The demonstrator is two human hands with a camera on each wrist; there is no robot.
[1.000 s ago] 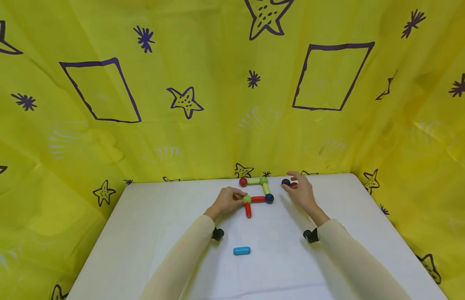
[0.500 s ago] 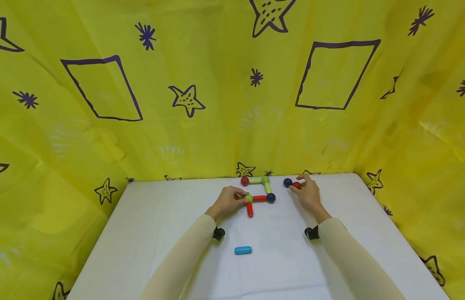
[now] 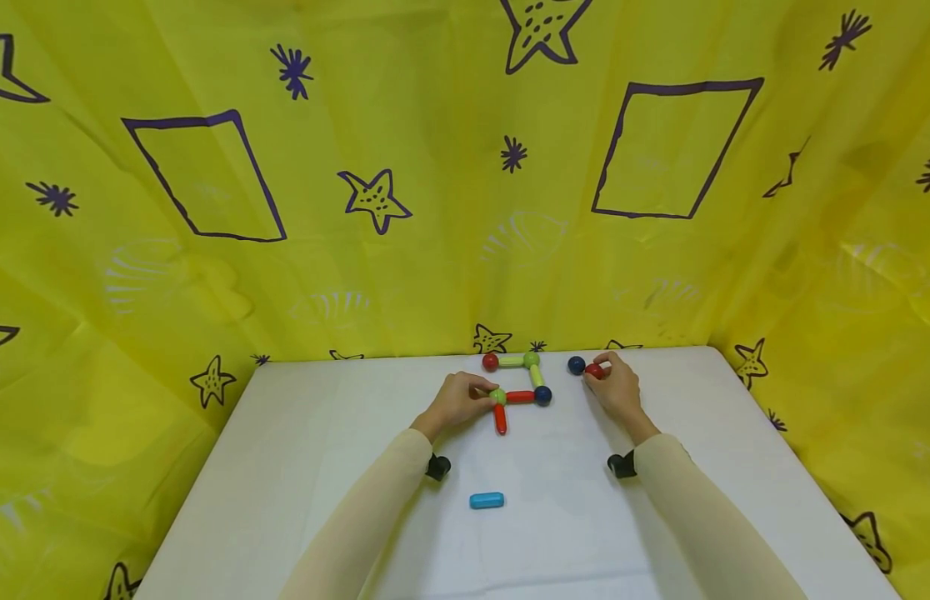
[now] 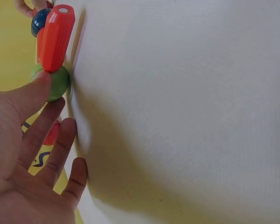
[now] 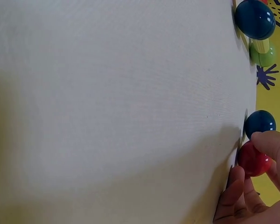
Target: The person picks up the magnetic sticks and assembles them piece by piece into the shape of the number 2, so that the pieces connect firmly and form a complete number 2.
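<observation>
My left hand [image 3: 459, 402] pinches a green ball [image 4: 59, 85] between thumb and fingers. From that ball one red stick [image 3: 500, 419] points toward me. A second red stick [image 3: 520, 397] runs right to a dark blue ball [image 3: 542, 396]. A yellow-green stick [image 3: 537, 376] leads back from there to another green ball [image 3: 532, 360], and one more yellow-green stick [image 3: 512, 362] reaches a red ball [image 3: 491, 362]. On the right, my right hand [image 3: 617, 390] holds a loose red ball [image 5: 255, 159] with thumb and fingers. Close against it lies a loose dark blue ball [image 3: 576, 365].
A light blue stick [image 3: 487, 500] lies alone on the white table [image 3: 322, 467], nearer to me. Yellow patterned cloth [image 3: 435, 275] hangs behind the table's back edge and along both sides.
My right hand has moved slightly right from over the dark blue ball and taken hold of the red ball. The left hand keeps its grip on the green ball.
</observation>
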